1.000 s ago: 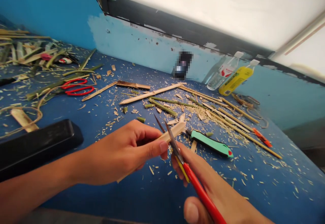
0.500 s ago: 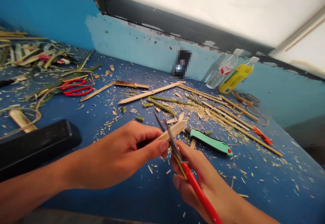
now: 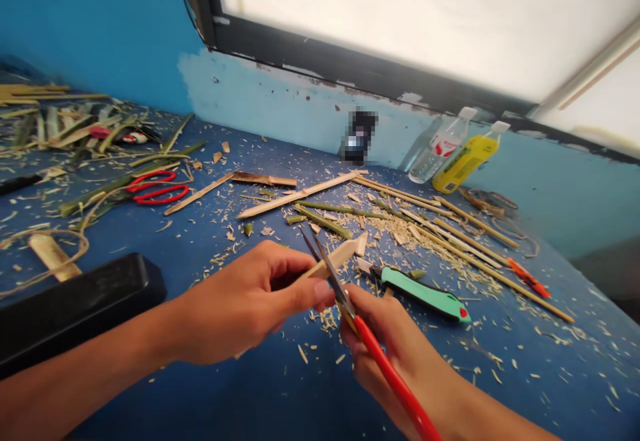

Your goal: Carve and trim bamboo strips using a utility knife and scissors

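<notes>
My left hand (image 3: 255, 301) is closed round a pale bamboo strip (image 3: 342, 254), pinching it between thumb and fingers, with its far end pointing up and right. In my right hand (image 3: 400, 341) is a pair of red-handled scissors (image 3: 383, 359). Their slightly parted blades cross the strip just beyond my left thumb; whether they bite into it I cannot tell. Right of the strip, a green utility knife (image 3: 425, 294) rests on the blue table (image 3: 200, 401), its blade showing. Bamboo shavings (image 3: 395, 227) are scattered behind my hands.
A black case (image 3: 100, 307) lies at the left, with red-handled scissors (image 3: 157, 189) behind it. Bamboo pieces (image 3: 300, 194) and thin sticks (image 3: 465, 247) spread across the middle and right. A clear bottle (image 3: 440, 151) and a yellow bottle (image 3: 467, 161) stand by the wall.
The whole scene sits slightly lower in the picture. The strip's far end reaches less far to the right, and the scissors have shifted slightly along it. Both grips stay the same.
</notes>
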A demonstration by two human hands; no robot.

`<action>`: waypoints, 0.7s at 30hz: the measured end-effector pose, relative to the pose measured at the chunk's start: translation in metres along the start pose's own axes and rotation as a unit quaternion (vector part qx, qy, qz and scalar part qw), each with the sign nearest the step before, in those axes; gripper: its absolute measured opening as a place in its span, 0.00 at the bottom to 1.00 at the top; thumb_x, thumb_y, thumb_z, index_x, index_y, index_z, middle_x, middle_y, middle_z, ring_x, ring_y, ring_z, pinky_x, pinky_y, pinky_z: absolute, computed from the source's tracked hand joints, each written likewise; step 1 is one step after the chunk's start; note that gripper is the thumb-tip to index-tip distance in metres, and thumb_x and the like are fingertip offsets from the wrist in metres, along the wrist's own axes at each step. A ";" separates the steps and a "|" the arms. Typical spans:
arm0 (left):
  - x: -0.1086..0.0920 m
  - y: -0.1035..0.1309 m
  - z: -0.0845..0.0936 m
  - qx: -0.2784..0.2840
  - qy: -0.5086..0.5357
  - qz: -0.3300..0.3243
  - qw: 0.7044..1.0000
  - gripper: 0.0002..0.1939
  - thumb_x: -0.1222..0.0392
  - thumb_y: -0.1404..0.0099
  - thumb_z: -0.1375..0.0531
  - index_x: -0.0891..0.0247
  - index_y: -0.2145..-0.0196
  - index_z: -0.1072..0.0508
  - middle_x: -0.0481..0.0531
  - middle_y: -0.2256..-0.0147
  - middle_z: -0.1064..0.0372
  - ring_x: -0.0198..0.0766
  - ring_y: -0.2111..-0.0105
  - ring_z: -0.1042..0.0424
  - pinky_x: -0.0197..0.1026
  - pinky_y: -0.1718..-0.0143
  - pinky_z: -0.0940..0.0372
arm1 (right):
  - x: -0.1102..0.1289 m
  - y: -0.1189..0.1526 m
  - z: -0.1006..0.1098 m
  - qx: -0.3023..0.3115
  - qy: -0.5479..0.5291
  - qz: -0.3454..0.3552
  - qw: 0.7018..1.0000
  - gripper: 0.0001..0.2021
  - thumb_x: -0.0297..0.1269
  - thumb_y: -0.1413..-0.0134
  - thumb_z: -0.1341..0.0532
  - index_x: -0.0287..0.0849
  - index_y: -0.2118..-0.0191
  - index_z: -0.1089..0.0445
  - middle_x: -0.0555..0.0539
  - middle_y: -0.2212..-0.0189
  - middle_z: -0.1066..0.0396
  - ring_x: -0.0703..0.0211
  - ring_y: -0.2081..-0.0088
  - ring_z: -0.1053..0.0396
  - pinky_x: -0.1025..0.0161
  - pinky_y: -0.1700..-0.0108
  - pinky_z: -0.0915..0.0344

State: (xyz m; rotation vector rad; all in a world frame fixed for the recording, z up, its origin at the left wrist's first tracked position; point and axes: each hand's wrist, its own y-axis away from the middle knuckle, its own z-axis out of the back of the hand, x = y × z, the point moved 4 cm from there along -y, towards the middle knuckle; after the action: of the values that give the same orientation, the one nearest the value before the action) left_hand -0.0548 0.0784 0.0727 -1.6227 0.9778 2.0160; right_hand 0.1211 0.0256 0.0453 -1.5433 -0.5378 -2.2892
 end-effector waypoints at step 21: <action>0.028 0.003 -0.023 -0.052 0.155 0.020 0.986 0.21 0.43 0.30 0.41 0.59 0.73 0.38 0.37 0.82 0.45 0.26 0.87 0.51 0.27 0.88 0.49 | 0.021 0.033 0.047 0.021 -0.100 -0.160 0.982 0.31 0.55 0.36 0.44 0.59 0.30 0.45 0.45 0.38 0.31 0.44 0.38 0.32 0.44 0.37 0.42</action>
State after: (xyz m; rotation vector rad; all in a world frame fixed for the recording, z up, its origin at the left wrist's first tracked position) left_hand -0.0483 0.0555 0.0443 -2.0333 1.0305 1.9039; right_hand 0.1672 0.0178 0.0853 -1.7893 -0.9427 -2.3385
